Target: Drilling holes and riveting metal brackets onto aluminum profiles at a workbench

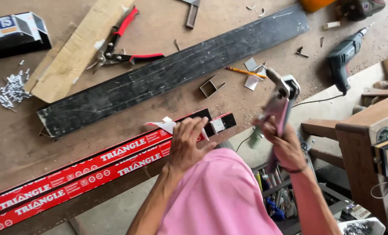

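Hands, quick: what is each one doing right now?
Left hand: fingers curled, resting on the red metal bars; a firm grip cannot be told.
Right hand: closed around the handles of a rivet gun, raised above the bench.

Soft, even daylight is falling across the workbench (24, 143); shadows are staying faint. The raised right hand (285, 146) and its tool (279, 102) are blurring slightly; no harsh glare showing.
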